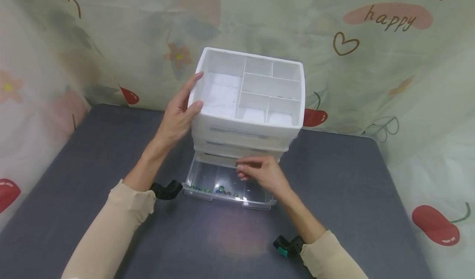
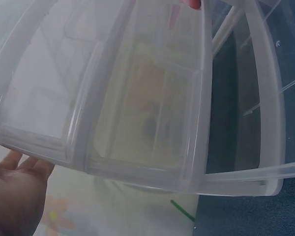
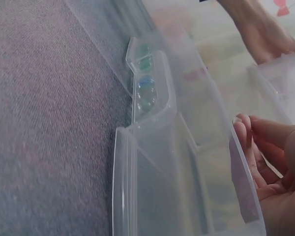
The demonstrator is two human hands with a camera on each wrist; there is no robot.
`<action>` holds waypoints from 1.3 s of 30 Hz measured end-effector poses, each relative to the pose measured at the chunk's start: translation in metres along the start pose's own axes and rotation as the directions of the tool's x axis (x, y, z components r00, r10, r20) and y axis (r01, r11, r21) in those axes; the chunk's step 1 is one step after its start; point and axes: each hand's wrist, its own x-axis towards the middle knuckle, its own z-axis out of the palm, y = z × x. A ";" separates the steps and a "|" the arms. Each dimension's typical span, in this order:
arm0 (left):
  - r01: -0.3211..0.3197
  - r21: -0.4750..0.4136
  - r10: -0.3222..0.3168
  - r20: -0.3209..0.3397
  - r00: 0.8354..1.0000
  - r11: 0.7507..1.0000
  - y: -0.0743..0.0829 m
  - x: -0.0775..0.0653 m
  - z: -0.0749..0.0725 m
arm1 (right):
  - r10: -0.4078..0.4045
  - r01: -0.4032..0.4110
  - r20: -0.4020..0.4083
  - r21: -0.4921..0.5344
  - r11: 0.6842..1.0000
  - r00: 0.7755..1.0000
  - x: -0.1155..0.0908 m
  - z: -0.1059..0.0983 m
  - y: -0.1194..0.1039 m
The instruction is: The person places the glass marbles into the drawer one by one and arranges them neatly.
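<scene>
A white plastic drawer organizer (image 1: 246, 124) stands on the table, tilted in the head view. My left hand (image 1: 177, 116) grips its left side, with thumb and forefinger over the top rim. The clear bottom drawer (image 1: 256, 194) is pulled out towards me. Several green and blue glass marbles (image 1: 221, 189) lie along its front. Over this drawer, my right hand (image 1: 261, 172) pinches a small shiny, marble-like thing (image 1: 238, 164), mostly hidden by the fingertips. In the right wrist view, its thumb and forefinger meet just behind the drawer's clear wall (image 3: 221, 113).
Divided compartments (image 1: 271, 83) form the organizer's top. Two closed drawers (image 1: 241, 140) sit above the open one. The dark grey table (image 1: 345, 188) stretches to both sides, and a printed cloth (image 1: 259, 19) hangs behind it. Each wrist wears a black strap (image 1: 167, 189).
</scene>
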 end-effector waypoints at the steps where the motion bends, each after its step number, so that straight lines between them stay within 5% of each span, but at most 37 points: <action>1: 0.001 -0.001 -0.001 0.000 1.000 1.000 0.000 0.000 0.000 | 0.007 -0.007 0.001 0.000 1.000 1.000 0.001 0.001 0.000; 19: -0.053 -0.056 0.054 0.001 0.999 0.997 -0.007 -0.001 0.002 | 0.170 -0.165 0.060 -0.081 0.983 0.984 0.016 0.017 0.010; 39: -0.027 -0.038 0.026 -0.020 0.999 0.999 -0.007 -0.003 0.002 | 0.172 -0.157 0.078 -0.163 0.974 0.982 0.013 0.018 0.009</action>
